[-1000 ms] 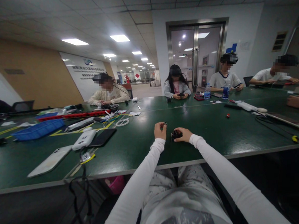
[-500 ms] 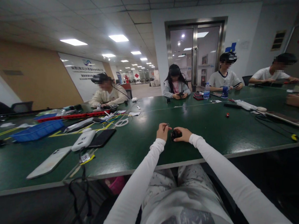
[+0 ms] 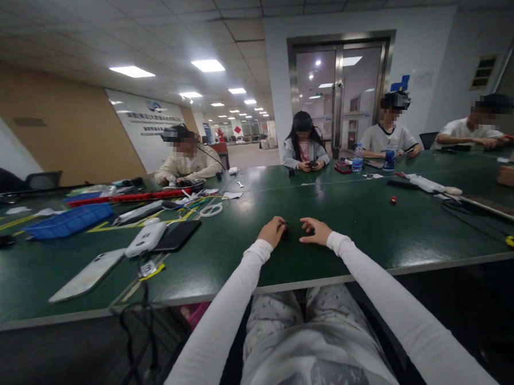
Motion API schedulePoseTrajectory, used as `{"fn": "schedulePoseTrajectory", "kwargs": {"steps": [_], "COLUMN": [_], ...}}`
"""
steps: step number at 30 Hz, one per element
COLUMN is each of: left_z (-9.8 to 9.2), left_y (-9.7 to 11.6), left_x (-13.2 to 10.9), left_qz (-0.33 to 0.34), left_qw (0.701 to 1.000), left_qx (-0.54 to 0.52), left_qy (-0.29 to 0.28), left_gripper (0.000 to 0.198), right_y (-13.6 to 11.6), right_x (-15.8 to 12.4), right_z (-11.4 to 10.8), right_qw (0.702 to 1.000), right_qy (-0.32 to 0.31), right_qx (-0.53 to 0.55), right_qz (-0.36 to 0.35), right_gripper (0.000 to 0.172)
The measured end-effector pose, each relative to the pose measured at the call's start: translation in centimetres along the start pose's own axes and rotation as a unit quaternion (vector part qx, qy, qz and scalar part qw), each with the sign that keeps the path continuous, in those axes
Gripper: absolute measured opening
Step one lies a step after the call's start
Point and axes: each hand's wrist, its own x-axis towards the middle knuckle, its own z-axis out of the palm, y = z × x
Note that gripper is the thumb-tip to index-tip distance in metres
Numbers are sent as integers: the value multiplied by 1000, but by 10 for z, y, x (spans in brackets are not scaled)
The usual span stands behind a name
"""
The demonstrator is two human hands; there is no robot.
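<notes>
- Both hands have come down: half a second ago they were held up off the dark green counter (image 3: 367,221), close together, and now they rest low on its surface, a little apart
- The left hand (image 3: 272,231) no longer holds up the tiny light-coloured piece it pinched above its knuckles a moment ago; that piece cannot be made out now
- The left fingers are curled, their tips against a small black part (image 3: 284,227) that shows as a dark spot just beside them; whether they grip it or only touch it cannot be told at this size
- The right hand (image 3: 317,231), which clasped a black part before, now lies palm down with its fingers loosely spread and pointing toward the left hand; nothing shows in its grasp
- Judged from this, the black part has passed out of the right hand and sits on the counter between the two hands, on the left hand's side
- Well off to the left the white oblong device (image 3: 146,238), the black phone (image 3: 177,235), the silver phone (image 3: 88,275) and the blue plastic tray (image 3: 68,221) lie where they lay before
- A person (image 3: 306,146) across the counter keeps to their own small object
</notes>
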Motion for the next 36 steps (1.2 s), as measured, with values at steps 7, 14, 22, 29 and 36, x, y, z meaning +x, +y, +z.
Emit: {"fn": "schedulePoseTrajectory", "kwargs": {"steps": [7, 14, 22, 29, 36], "left_z": [-73, -130, -135, -137, -134], "left_y": [-88, -143, -143, -153, -166], "left_x": [-31, -71, -76, -78, -78], "left_qz": [-153, -286, -281, -288, -280], "left_qw": [983, 937, 928, 917, 920], "left_qx": [84, 153, 191, 223, 233], "left_qy": [57, 130, 150, 160, 146], "left_gripper": [20, 20, 19, 18, 20], "right_y": [1, 7, 9, 11, 10], "right_x": [-3, -4, -6, -5, -5], "right_z": [1, 6, 7, 8, 7], "right_qw": [1000, 1000, 1000, 1000, 999], "right_qy": [-11, -2, -12, -15, -28], "right_qx": [4, -5, -9, -11, -20], "right_qz": [5, -2, -5, -10, -9], "right_gripper": [68, 65, 62, 61, 60]}}
